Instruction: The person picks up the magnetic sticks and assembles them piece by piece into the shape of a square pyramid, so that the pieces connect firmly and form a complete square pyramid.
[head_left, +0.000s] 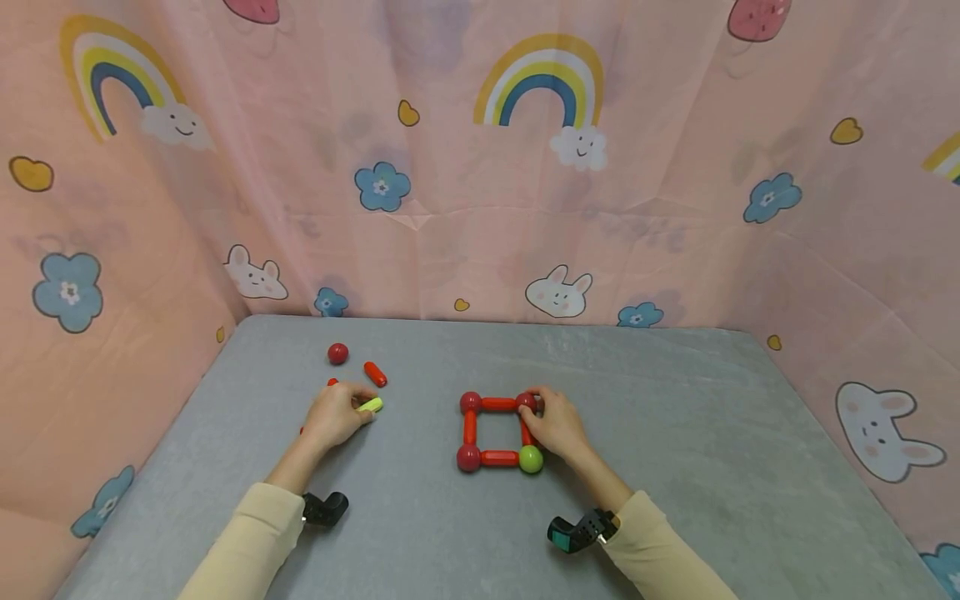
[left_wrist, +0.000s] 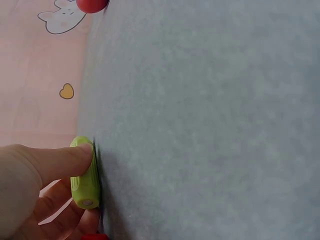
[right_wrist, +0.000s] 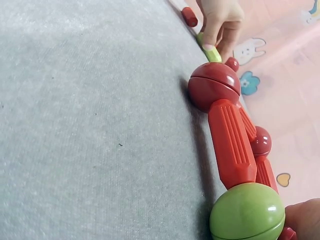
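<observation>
The left hand (head_left: 335, 414) pinched a green rod (head_left: 372, 405) (axis roughly sideways) left of the square (head_left: 498, 458) the right hand (head_left: 560, 425) gripped.

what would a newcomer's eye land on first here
Probably the square frame of red rods and glossy balls, three dark red, one green, near the middle of the grey table, the right hand gripping its far right corner. Next, the yellow-green ridged rod pinched in the left hand, left of the frame. Pink cloth printed with rainbows hangs behind.
</observation>
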